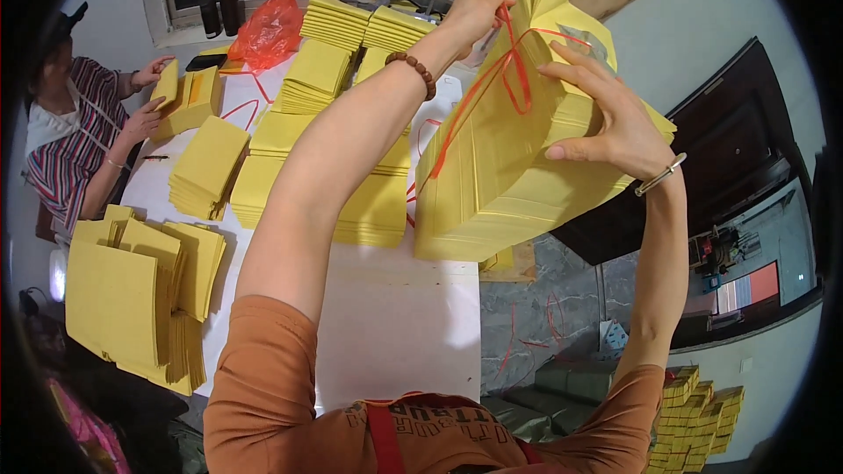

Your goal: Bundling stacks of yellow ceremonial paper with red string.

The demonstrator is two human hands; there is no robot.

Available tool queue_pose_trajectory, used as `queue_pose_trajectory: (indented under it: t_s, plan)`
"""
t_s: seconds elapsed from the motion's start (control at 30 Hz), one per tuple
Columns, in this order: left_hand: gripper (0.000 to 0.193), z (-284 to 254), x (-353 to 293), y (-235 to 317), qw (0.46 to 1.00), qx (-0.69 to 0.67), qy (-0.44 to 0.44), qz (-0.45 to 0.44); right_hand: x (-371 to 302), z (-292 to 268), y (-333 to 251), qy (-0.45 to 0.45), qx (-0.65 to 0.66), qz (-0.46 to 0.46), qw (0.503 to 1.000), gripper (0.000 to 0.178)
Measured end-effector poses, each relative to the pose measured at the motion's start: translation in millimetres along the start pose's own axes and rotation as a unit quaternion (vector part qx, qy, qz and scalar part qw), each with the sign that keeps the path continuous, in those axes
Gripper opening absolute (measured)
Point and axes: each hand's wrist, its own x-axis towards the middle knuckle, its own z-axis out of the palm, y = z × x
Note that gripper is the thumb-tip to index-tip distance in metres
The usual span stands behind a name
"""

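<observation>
A tall bundle of folded yellow paper (pixel 492 184) stands tilted at the right edge of the table, with red plastic string (pixel 514 57) looped and knotted around it. My left hand (pixel 477 19) is closed on the string beyond the bundle, its strand running upward out of view. My right hand (pixel 615 114) lies against the bundle's upper right side, fingers spread and thumb apart. Near its fingertips a greyish clear piece (pixel 584 42) sits on the paper; what it is I cannot make out.
More yellow paper stacks (pixel 206 167) cover the white table (pixel 395 316), a leaning pile (pixel 114 298) at the near left. A red plastic bag (pixel 268 31) lies at the back. At far left another person (pixel 79 123) handles yellow paper. Tied bundles (pixel 694 412) stand on the floor, lower right.
</observation>
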Motion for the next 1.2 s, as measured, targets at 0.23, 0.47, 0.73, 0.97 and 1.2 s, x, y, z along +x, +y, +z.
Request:
queue_pose_trajectory:
  t_s: [0.23,0.47,0.73,0.97,1.2]
  plan:
    - [0.041,-6,-40,-57,0.993,0.016,-0.106,-0.04,-5,-2,2,0.008,0.026,0.006,1.0,0.073]
    - [0.019,-9,-52,-62,0.989,-0.08,-0.126,-0.018,-2,-1,-3,0.006,0.047,0.012,0.999,0.074]
    - [0.017,-27,-28,-31,0.996,-0.073,-0.048,-0.031,-1,-3,-4,0.008,0.046,0.013,0.999,0.074]
    - [0.021,-27,0,-18,0.991,0.058,0.121,-0.003,9,2,-7,0.002,0.009,-0.018,1.0,0.074]
    - [0.019,-30,27,-4,0.978,0.059,0.19,0.056,5,1,-3,0.002,-0.007,-0.018,1.0,0.072]
